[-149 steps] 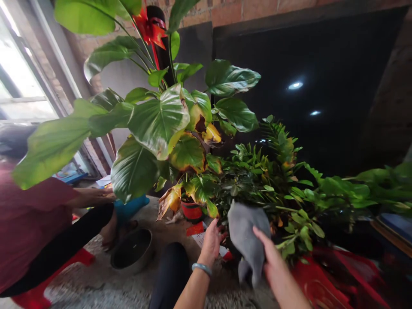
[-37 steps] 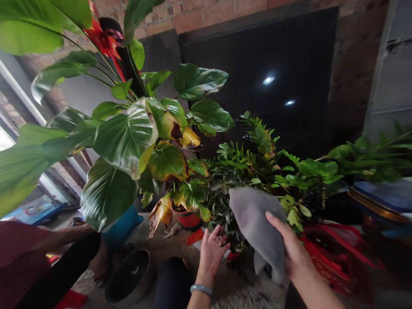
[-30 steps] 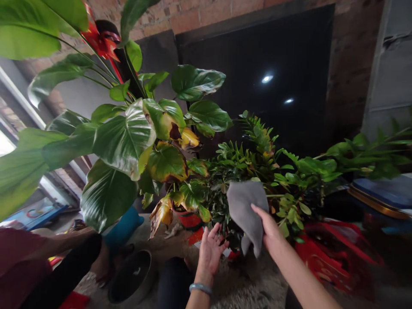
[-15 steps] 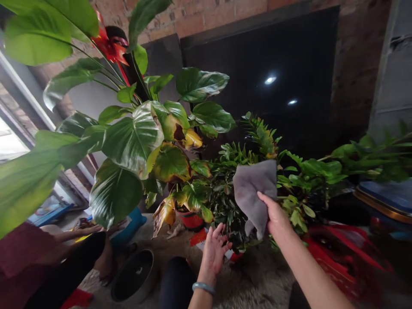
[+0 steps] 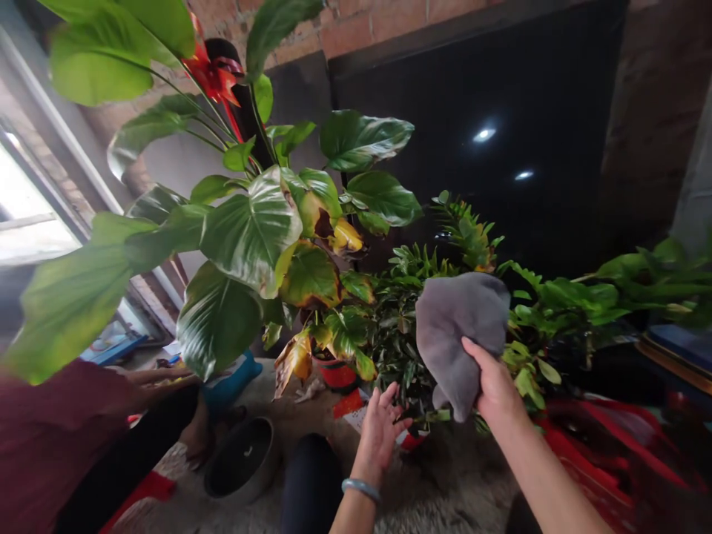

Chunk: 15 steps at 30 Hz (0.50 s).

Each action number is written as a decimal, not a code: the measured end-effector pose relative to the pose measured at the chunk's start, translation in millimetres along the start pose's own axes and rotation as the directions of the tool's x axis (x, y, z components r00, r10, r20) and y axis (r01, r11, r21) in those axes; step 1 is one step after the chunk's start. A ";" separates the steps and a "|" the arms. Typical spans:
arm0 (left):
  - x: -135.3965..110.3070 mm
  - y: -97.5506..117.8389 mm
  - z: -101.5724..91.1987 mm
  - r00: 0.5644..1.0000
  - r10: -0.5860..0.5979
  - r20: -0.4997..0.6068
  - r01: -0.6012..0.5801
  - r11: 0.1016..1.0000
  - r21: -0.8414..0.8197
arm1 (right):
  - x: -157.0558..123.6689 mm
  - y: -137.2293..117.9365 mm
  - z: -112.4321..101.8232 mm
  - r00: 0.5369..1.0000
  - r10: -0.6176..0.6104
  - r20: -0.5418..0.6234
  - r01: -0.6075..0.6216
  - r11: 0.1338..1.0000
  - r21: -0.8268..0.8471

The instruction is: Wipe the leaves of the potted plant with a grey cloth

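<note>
The right hand [image 5: 497,389] grips grey cloth [image 5: 453,315] (the left hand [image 5: 380,434], fingers [image 5: 391,394] loosely spread, is empty).

You are facing a black board [image 5: 550,96] and a brick wall [image 5: 400,24]. Toward the left edge of the floor [image 5: 434,500], a person [image 5: 50,437] is sitting on a red stool [image 5: 153,488] near a dark tub [image 5: 265,475]. A red bag [image 5: 589,463] is lying toward the right edge.
</note>
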<state>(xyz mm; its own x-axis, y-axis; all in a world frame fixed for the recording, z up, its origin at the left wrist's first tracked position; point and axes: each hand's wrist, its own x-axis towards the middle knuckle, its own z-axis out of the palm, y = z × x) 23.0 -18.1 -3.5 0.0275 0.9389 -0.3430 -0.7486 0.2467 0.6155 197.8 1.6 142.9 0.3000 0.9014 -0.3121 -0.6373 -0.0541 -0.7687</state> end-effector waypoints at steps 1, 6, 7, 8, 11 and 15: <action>0.6 1.1 -1.5 1.000 0.006 0.010 -0.006 1.000 0.005 | 4.2 6.4 -1.3 0.999 0.052 -0.009 -0.052 0.999 -0.002; 0.7 4.5 -8.0 0.999 0.010 0.033 -0.010 1.000 -0.011 | -26.2 60.6 -50.1 0.913 0.408 0.002 -0.395 0.886 -0.241; -0.3 3.5 -7.1 1.000 0.014 0.026 -0.013 0.999 -0.033 | -36.8 63.5 -56.7 0.900 0.434 0.026 -0.410 0.867 -0.283; -1.6 1.9 -5.1 1.000 0.019 0.022 -0.018 0.998 -0.058 | -45.9 62.1 -58.4 0.896 0.441 0.055 -0.403 0.858 -0.318; -5.5 -4.1 4.3 0.997 0.065 0.048 -0.060 0.992 -0.112 | -55.3 41.9 -30.7 0.930 0.307 0.202 -0.219 0.903 -0.369; -6.1 -7.7 6.7 0.991 0.101 0.086 -0.089 0.987 -0.133 | -32.6 32.0 31.2 0.910 0.103 0.401 0.041 0.941 -0.336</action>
<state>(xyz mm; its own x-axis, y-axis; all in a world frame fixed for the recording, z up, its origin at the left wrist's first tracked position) 33.0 -24.1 -1.4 0.0085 0.9761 -0.2172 -0.8297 0.1281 0.5434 145.4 -16.2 145.9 -0.0771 0.9871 -0.1401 -0.3484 -0.1583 -0.9239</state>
